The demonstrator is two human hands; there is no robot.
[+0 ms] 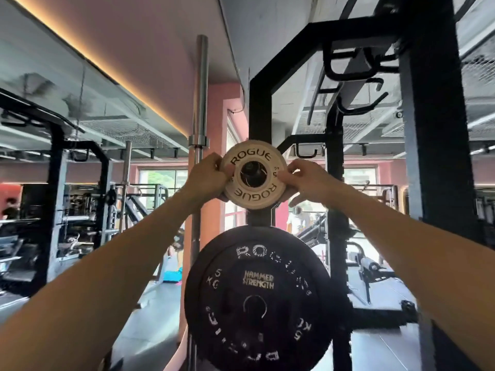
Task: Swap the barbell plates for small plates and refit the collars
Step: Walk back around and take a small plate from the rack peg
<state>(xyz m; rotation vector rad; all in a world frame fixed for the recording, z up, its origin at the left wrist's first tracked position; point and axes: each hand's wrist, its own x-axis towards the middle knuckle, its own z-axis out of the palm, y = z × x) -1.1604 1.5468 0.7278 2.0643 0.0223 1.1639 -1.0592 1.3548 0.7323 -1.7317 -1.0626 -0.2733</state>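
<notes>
Both hands grip a small white Rogue plate point(250, 174) at head height against a black rack upright point(260, 113): left hand point(209, 174) curled on its left rim, right hand point(302, 178) pinching the right. Directly below hangs a large black plate point(263, 295); a vertical barbell point(200, 103) stands just left.

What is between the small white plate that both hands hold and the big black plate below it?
In the head view, only a short stretch of black rack upright shows between the small white plate and the big black plate. No other plate sits there.
</notes>
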